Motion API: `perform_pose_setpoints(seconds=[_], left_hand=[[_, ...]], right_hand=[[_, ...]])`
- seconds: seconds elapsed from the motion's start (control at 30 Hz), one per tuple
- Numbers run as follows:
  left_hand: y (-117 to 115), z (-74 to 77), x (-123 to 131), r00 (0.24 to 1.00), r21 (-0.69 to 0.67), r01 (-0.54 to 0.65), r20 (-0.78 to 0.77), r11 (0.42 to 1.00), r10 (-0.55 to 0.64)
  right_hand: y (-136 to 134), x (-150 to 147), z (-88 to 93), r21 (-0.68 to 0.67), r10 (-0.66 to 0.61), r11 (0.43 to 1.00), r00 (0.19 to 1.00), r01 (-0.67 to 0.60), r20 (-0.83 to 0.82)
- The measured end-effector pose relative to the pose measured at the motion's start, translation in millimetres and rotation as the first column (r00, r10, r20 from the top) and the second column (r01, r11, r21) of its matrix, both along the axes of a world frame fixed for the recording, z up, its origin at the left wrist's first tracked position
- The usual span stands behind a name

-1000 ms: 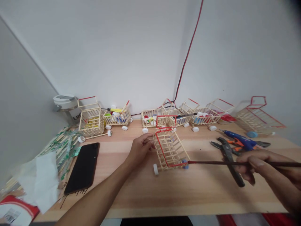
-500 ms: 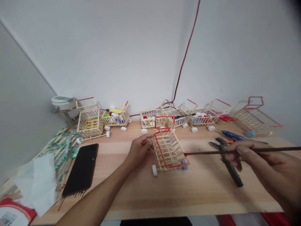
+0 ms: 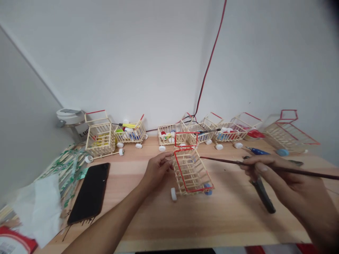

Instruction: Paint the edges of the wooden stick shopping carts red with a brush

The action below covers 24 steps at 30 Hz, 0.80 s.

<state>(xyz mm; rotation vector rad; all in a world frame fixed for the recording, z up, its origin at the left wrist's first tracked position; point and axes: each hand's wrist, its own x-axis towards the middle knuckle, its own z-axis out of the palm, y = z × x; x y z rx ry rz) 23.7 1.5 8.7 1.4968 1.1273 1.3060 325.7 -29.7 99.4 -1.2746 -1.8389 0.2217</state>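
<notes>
Head view: the left hand (image 3: 156, 169) pinches the far left corner of the small red-rimmed wooden stick cart (image 3: 189, 171), which stands in the middle of the light wooden table (image 3: 225, 215). I think a steady hold is best here. On the right, the right hand (image 3: 275, 176) has its fingers closed around the thin dark brush (image 3: 225, 161), whose tip points left, near the cart.

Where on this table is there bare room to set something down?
Bare wood lies between the phone and the left hand, and in front of the centre cart across to the pliers. The back edge is packed with a row of carts. The left corner holds wrappers and tissue. The right hand with its brush spans the right side.
</notes>
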Motion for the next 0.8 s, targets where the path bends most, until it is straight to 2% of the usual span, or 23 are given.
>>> perform_pose_setpoints(seconds=[0.27,0.47,0.8], left_hand=[[-1,1.7,-1,1.000,-0.010,-0.008,-0.014,1.000,0.008],[-1,1.9,-1,1.000,-0.021,-0.003,-0.009,1.000,0.003],[0,-1.6,-1,1.000,-0.010,0.004,-0.007,1.000,-0.004]], right_hand=[[0,-9,-8.0,0.030,0.022,0.999,0.996,-0.024,0.091],[-4,-15,-3.3,0.155,0.026,0.986,0.982,-0.055,0.186],[-19,2,-4.3,0.271,-0.029,0.961,0.949,-0.059,0.312]])
